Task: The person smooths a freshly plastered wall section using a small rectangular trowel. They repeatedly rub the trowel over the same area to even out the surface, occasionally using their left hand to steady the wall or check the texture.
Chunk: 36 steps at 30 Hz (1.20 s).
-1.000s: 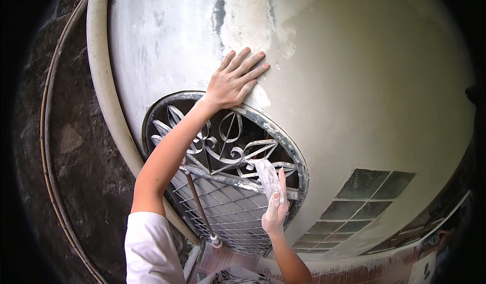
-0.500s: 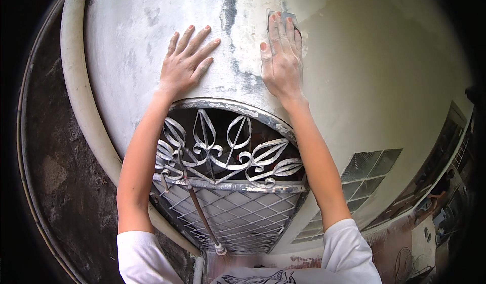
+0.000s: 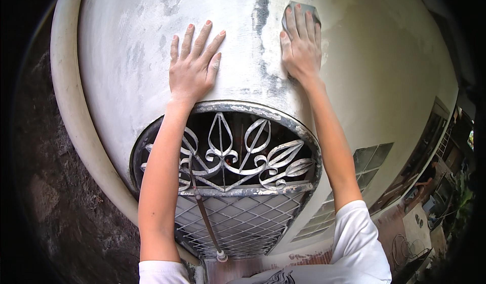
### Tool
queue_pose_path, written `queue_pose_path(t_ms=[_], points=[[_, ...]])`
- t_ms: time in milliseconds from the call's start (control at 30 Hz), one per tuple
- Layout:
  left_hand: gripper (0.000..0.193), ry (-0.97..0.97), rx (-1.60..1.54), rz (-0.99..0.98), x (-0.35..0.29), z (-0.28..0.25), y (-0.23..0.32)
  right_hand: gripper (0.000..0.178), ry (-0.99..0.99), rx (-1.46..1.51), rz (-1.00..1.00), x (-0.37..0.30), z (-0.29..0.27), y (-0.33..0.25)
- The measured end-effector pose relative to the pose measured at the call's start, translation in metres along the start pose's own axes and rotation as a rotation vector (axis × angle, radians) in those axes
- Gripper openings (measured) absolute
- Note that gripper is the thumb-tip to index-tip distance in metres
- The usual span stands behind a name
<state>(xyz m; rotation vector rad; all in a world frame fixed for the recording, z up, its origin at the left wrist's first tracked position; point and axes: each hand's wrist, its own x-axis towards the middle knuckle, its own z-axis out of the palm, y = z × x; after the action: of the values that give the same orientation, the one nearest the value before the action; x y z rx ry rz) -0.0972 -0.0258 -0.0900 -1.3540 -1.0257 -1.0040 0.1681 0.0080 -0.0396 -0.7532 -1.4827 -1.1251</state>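
Observation:
My left hand (image 3: 195,61) lies flat on the whitish, patchy wall (image 3: 136,26), its fingers spread and dusted with pale powder. Farther right and a little higher, my right hand (image 3: 302,48) presses a piece of grey sandpaper (image 3: 290,8) against the wall, the fingers stretched over it and covering most of it. Between the hands a dark, bare streak (image 3: 261,10) runs down the wall surface. Both forearms reach up across an arched opening with a scrolled metal grille (image 3: 223,142), whose white paint is worn.
A thick pale pipe (image 3: 66,76) curves down at the left, beside dark rough ground (image 3: 45,193). Below the grille is a lattice panel (image 3: 233,218) with a brown rod (image 3: 205,213) in front. Window panes (image 3: 372,165) and a coiled cable (image 3: 405,248) show at the right.
The wall and grille have shifted right in the picture. Against the wall, my left hand sits farther left, and my right hand has slid slightly upward with the sandpaper.

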Motion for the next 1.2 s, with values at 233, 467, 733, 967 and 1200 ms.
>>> queue_pose_path(t_ms=[233,467,733,967,1200], points=[[0.05,0.077,-0.115,-0.026,-0.005,0.0,-0.005,0.059,-0.05,-0.005,-0.219,0.036,0.014,-0.041],[0.052,0.042,-0.129,-0.037,-0.006,-0.003,-0.006,0.064,-0.279,-0.005,-0.21,-0.046,-0.017,-0.061],[0.053,0.063,-0.218,-0.048,-0.006,-0.003,-0.008,0.062,-0.065,-0.023,0.002,0.117,0.018,-0.024],[0.053,0.083,-0.248,-0.04,-0.006,-0.004,-0.008,0.061,-0.111,-0.104,-0.02,0.056,0.008,-0.053],[0.054,0.1,-0.264,-0.06,-0.007,-0.003,-0.007,0.062,-0.105,-0.101,-0.048,0.086,0.013,-0.028]])
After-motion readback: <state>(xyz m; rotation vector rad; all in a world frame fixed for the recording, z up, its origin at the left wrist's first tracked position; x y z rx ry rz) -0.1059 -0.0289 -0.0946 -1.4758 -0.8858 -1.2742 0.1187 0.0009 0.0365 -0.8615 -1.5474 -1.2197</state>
